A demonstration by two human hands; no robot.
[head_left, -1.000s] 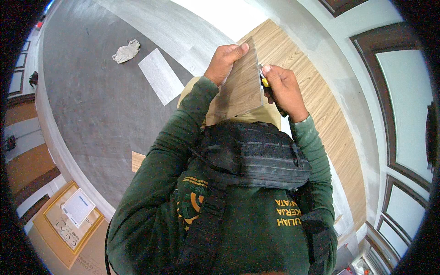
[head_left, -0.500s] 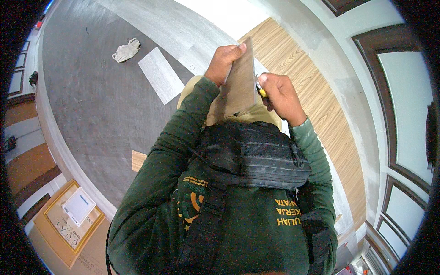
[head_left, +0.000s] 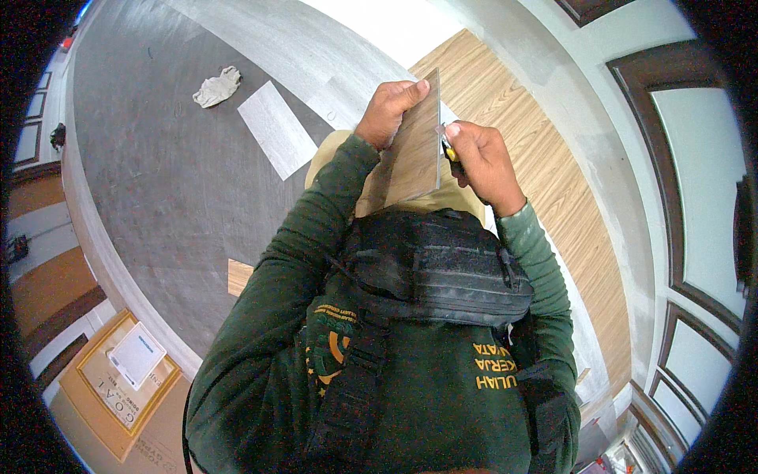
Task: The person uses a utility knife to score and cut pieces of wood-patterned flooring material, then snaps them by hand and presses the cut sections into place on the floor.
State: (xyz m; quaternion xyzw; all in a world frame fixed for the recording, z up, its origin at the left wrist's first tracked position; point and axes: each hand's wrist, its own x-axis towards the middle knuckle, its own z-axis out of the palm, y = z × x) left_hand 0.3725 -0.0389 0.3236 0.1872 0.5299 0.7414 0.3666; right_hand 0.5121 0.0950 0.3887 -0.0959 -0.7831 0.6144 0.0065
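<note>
Above my lap [head_left: 462,200]: wood-grain plank [head_left: 410,158], held tilted.
Left hand [head_left: 385,113]: I grip the plank near its far end, thumb on its face.
Right hand [head_left: 485,162]: I clench a yellow-and-black tool [head_left: 451,153] beside the plank's right edge.

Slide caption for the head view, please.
Left hand grips a wood-look plank; right hand holds a yellow-and-black tool by its right edge.
</note>
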